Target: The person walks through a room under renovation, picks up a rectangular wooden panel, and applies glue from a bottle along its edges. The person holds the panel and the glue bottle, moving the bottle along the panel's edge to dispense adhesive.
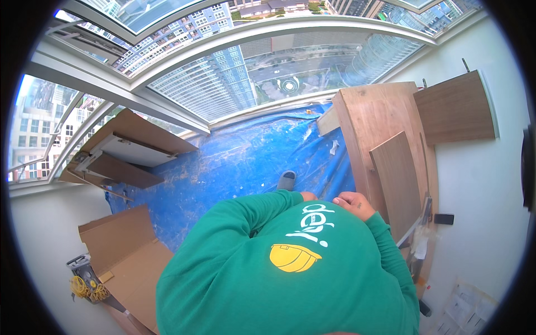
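Note:
My left hand (309,195) shows only as a small part past the front of my green sweatshirt (259,289); its fingers are hidden. My right hand (356,204) is in front of my belly with its fingers curled, and I cannot tell whether it holds anything. Close to its right is a wooden workbench or box (381,109) with a plywood face. A brown wood-grain panel (398,180) lies on it at a slant. Below my hands, one grey slipper (287,180) shows on the blue tarpaulin (234,167) covering the floor.
Another brown panel (454,109) is beside the right wall, near a black phone-like object (444,218). At left, cardboard (117,268) lies by a grey device with yellow cord (88,282). White and brown boards (130,155) lean below the windows (201,83), which look down on a street.

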### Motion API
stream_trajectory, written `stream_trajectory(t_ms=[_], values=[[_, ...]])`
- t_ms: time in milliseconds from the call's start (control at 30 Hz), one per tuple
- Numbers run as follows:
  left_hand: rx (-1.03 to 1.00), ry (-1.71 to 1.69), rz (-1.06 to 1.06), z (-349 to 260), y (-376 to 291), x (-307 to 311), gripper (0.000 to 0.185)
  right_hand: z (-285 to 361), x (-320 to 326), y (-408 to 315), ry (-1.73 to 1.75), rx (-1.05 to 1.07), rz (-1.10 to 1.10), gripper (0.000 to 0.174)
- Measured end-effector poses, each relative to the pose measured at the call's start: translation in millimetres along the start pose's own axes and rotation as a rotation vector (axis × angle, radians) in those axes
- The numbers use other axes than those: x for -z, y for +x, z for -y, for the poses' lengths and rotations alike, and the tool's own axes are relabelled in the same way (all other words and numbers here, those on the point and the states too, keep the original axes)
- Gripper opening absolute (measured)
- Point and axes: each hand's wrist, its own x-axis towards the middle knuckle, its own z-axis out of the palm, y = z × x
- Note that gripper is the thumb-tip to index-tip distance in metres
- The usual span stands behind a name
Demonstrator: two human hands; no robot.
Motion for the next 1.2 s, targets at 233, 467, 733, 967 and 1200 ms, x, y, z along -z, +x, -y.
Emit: stream_trajectory(t_ms=[233, 467, 733, 967, 1200], values=[[0.005, -0.008, 0.022, -7.2, 0.1, -0.8, 0.037, -9.1, -2.1, -7.9, 0.138, 0.039, 0.003, 0.037], [0.008, 0.066, 0.028, -3.4, 7.6, -7.7, 0.039, -15.7, -1.2, -20.1, 0.107, 0.057, -0.026, 0.038], [-0.036, 0.015, -0.018, -18.1, -2.6, -20.1, 0.039, -37.2, -4.2, -40.1, 0.202, 0.088, -0.064, 0.029], [0.005, 0.129, 0.019, 1.6, 27.5, -63.7, 0.034, -71.4, -11.3, -72.3, 0.248, 0.166, -0.045, 0.035], [0.085, 0.13, -0.035, -41.7, 18.3, -114.1, 0.038, -120.2, -17.4, -119.1, 0.184, 0.209, -0.024, 0.039]])
